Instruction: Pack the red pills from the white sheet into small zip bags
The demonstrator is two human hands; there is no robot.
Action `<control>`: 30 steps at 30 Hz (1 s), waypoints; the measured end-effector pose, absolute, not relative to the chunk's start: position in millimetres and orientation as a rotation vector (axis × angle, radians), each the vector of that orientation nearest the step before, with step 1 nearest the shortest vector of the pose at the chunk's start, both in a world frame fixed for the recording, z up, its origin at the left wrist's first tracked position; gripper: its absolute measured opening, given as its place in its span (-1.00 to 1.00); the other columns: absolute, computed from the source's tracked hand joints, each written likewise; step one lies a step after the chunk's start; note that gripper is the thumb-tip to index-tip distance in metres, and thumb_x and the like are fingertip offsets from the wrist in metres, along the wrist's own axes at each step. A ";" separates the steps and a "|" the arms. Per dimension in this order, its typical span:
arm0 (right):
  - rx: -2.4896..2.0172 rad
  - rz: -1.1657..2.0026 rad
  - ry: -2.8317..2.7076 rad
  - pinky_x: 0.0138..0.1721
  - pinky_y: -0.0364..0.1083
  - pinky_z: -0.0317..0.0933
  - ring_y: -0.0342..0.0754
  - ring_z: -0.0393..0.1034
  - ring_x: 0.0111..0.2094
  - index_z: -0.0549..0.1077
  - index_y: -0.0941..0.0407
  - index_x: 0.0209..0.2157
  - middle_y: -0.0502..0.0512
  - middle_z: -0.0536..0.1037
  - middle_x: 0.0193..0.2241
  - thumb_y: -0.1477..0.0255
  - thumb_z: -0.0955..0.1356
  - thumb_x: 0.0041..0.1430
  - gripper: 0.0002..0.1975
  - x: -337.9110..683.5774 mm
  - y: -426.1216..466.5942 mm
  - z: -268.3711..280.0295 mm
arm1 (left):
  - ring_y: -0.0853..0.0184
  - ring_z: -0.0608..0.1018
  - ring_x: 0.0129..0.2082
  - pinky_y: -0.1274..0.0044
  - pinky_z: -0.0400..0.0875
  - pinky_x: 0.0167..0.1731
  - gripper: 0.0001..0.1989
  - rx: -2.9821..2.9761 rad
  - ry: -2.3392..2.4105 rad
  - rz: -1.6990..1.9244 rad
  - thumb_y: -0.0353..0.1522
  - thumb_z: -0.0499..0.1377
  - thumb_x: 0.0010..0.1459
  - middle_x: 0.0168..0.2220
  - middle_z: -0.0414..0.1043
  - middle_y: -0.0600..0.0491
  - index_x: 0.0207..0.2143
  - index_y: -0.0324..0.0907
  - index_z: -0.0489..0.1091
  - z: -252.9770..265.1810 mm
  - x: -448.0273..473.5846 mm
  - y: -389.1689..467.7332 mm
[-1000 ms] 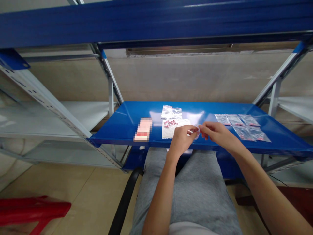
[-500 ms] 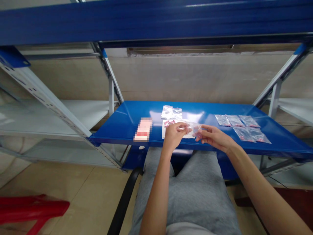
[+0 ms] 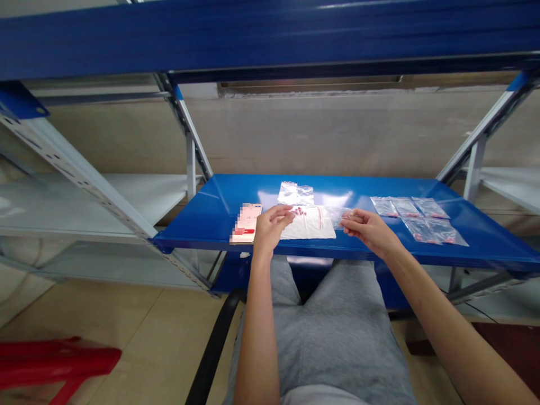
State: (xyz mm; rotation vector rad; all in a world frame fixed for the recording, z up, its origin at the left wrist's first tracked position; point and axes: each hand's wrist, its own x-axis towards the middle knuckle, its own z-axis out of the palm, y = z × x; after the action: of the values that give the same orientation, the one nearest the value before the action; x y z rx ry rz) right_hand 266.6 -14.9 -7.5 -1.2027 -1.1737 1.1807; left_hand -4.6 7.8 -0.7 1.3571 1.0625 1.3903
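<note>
Our right hand (image 3: 369, 228) has a small clear plastic zip bag (image 3: 335, 216) pinched between thumb and fingers at its right end; bag sits over the right edge of the white cloth-like sheet (image 3: 301, 229), part of it past that edge. Thin pink-red stripe, probably the zip line, is at the bag's left end, so our grip looks chosen to leave that end free and facing the left hand. Can't tell if the mouth is parted. Our left hand (image 3: 269, 228) is at the sheet's left side, thumb and forefinger nearly together, tips right at the loose cluster of small red bead-like pieces (image 3: 299, 211). Can't tell whether it has a piece between the tips; fingers cover part of the pile. Sheet likely keeps the pieces from rolling on the glossy blue tabletop (image 3: 358, 194), and white makes them easy to see. Two flat clear bags (image 3: 305, 195) lie just behind it, probably there for easy reach. Five clear bags with red contents (image 3: 405, 207) lie in two rows to our right, presumably kept apart from the loose stuff. Phone with a lit pinkish screen (image 3: 248, 216) lies just left of our left hand, likely parked where we can read it.
</note>
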 end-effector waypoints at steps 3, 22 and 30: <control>-1.238 1.065 -1.280 -0.44 -0.17 0.30 -0.14 0.42 -0.46 0.51 0.13 -0.34 0.04 0.58 -0.44 0.12 0.62 -0.16 -0.53 271.4 1.4 -2.2 | 0.29 0.63 -0.30 0.47 0.54 -0.24 -0.72 1.358 1.138 1.477 -0.25 0.37 0.06 -0.24 0.64 0.00 -0.17 -0.17 0.59 2.7 -10.7 11.2; -1.861 0.273 -2.419 -0.40 -0.21 0.30 -0.10 0.54 -0.49 0.62 0.22 -0.24 0.10 0.67 -0.42 0.74 0.40 0.02 -0.73 202.0 112.8 74.4 | 0.01 0.50 0.18 0.21 0.37 0.22 -0.18 2.335 1.338 0.941 -0.31 0.51 -0.05 0.18 0.48 -0.17 0.27 -0.19 0.34 -30.0 33.4 96.4; -1.852 0.171 -2.519 -0.33 -0.18 0.28 -0.06 0.55 -0.43 0.64 0.20 -0.18 0.09 0.67 -0.41 0.70 0.40 0.03 -0.69 192.6 119.6 69.4 | -0.04 0.51 0.12 0.21 0.40 0.12 -0.07 2.346 1.473 0.911 -0.19 0.53 -0.07 0.12 0.50 -0.21 0.31 -0.16 0.27 -35.1 40.4 99.3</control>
State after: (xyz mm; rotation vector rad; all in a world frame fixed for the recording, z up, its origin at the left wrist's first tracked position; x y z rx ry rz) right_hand 192.6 119.6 69.4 -1.8525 -2.5192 0.1707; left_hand 40.4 99.3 -35.1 2.3463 1.4735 0.9105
